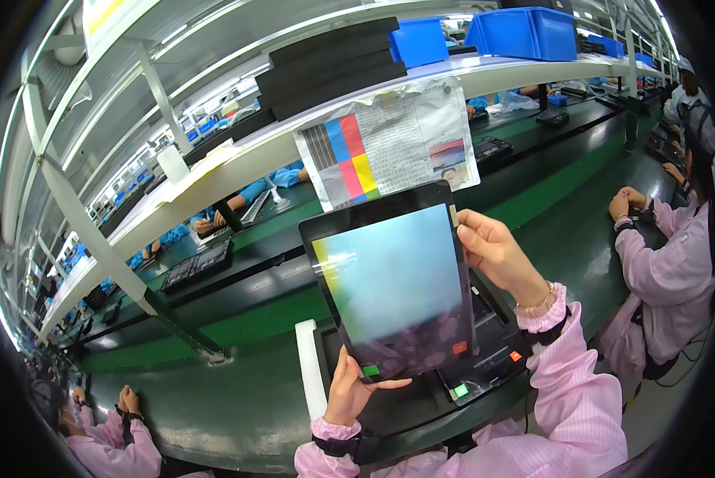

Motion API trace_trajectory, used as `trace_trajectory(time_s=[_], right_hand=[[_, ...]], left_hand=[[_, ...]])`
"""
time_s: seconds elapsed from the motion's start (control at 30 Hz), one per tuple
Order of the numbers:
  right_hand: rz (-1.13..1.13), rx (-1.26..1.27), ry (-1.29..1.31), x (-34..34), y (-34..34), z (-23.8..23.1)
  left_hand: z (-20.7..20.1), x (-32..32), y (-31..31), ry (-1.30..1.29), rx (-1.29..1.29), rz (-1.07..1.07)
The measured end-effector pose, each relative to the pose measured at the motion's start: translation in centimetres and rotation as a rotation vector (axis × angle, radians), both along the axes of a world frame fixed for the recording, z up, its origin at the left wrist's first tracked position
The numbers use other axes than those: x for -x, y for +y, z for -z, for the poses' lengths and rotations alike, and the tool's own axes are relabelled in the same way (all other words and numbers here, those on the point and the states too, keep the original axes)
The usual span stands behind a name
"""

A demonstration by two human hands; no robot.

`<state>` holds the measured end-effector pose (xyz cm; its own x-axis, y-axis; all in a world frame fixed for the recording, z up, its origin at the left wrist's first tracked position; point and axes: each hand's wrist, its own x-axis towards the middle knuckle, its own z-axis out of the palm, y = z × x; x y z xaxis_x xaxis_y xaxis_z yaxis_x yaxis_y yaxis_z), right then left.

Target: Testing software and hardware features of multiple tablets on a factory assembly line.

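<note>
A tablet [393, 291] with a black frame is held up and tilted in front of me. Its lit screen is pale blue-white, with a yellow patch at the left and green and red stickers along the bottom. My left hand [348, 392] grips its lower left corner, fingers behind it. At the upper right edge, my right hand [491, 248] pinches the frame beside a small pale tab [454, 215]. Below lies a black tray [405, 418] with a white strip [310, 370] at its left; another dark flat panel [493, 360] with green and orange stickers rests in it.
A green-topped bench [230, 398] runs left to right. Ahead, a white shelf [262, 151] carries black stacked trays [326, 68] and blue bins [525, 33]. A printed sheet [389, 147] hangs from it. People in pink sit at the right [672, 247] and left [107, 438].
</note>
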<state>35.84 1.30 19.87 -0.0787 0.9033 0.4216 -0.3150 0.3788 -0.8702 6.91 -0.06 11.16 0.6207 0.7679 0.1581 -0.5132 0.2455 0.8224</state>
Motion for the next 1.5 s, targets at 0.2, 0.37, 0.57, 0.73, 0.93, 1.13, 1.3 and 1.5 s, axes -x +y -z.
trace_trajectory(time_s=[0.2,0.37,0.57,0.73,0.93,1.13,1.3,1.5], right_hand=[[-0.03,-0.095,-0.077,0.3,-1.1,-1.1],[0.281,-0.437,-0.371,5.6,-4.9,-3.7],[0.525,-1.023,-0.535,8.8,-6.1,-2.9],[0.509,-1.073,-0.463,9.9,-7.1,-3.9],[0.461,-0.957,-0.447,10.3,-6.6,-3.1],[0.132,-0.648,-0.103,10.9,-6.4,-3.3],[-0.049,-0.495,0.08,11.8,-5.7,-3.2],[-0.093,-0.505,0.129,12.9,-5.0,-2.4]], left_hand=[[2.8,1.4,-0.1,-0.079,0.038,0.014],[8.5,2.6,-1.1,-0.514,0.583,0.164],[10.6,3.5,-0.8,-0.323,0.399,0.14],[9.9,6.1,-1.1,-0.26,0.407,0.108],[10.2,7.1,-1.7,-0.258,0.415,0.083],[10.7,7.0,-1.7,-0.285,0.411,0.095],[11.1,7.0,-1.7,-0.301,0.409,0.102],[11.4,6.9,-1.5,-0.319,0.415,0.121]])
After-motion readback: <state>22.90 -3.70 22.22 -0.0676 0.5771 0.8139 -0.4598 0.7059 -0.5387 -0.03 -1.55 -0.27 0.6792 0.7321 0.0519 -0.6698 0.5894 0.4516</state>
